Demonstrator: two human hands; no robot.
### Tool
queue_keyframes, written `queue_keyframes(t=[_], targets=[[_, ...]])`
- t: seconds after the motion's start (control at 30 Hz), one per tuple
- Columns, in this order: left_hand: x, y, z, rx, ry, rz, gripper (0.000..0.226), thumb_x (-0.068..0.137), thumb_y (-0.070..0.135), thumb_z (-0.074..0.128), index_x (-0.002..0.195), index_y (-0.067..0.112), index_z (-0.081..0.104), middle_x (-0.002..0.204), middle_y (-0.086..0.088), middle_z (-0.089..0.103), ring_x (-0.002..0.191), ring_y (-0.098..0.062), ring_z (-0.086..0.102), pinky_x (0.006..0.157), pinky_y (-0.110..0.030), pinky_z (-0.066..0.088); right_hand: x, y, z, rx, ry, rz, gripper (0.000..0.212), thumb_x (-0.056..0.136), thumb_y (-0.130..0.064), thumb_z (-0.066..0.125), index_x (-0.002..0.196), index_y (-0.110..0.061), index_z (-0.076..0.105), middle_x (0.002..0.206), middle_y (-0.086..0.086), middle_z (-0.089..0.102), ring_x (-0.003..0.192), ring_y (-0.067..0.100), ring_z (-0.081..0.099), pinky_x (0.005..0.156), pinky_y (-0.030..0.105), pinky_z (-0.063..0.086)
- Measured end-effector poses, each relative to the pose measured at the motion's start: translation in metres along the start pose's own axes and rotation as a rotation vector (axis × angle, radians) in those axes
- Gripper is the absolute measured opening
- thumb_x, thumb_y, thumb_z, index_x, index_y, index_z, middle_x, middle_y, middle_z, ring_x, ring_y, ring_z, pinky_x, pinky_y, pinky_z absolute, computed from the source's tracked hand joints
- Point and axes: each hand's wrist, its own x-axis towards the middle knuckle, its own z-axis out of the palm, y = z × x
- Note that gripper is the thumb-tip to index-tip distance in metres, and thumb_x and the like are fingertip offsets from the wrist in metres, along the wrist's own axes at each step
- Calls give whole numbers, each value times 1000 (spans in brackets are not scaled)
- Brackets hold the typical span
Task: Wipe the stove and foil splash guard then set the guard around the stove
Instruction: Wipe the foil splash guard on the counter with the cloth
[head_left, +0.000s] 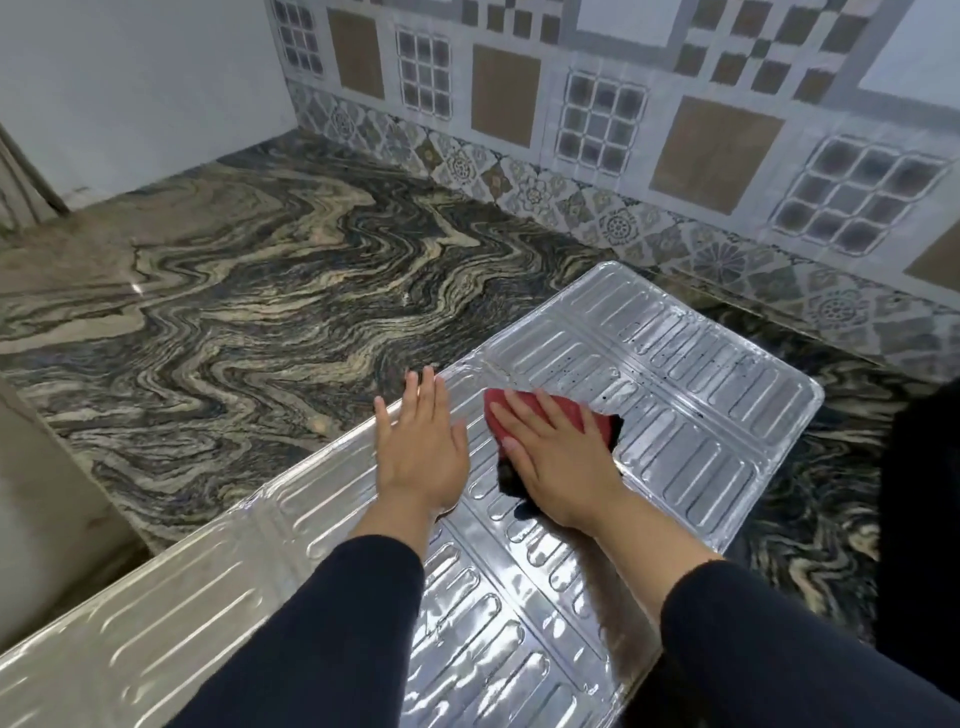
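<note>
The silver foil splash guard (691, 395) lies flat and unfolded across the marbled countertop, ribbed panels facing up, with dark specks on its far panel. My left hand (421, 441) rests flat on the guard near its far-left edge, fingers spread, holding nothing. My right hand (556, 457) presses a red and black cloth (602, 421) down onto the middle panel, palm flat over it. The stove is not in view.
The dark swirled granite countertop (270, 291) stretches left and behind the guard. Patterned wall tiles (649, 171) run along the back, a plain white wall (140, 93) at left. A dark object (919, 509) sits at the right edge.
</note>
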Motion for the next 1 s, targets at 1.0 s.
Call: queue_keyframes(t=[1.0], targets=[[-1,-1,2,7,24,-25,63,97,43,2,153,14,-4,161,2,-11,147,-12,-14,120,-47,-5,8,82,-19,13,-3,205,55,97,-53,11,150,-38,6,161,-13,-2,148,14,-8,117,50,-6]])
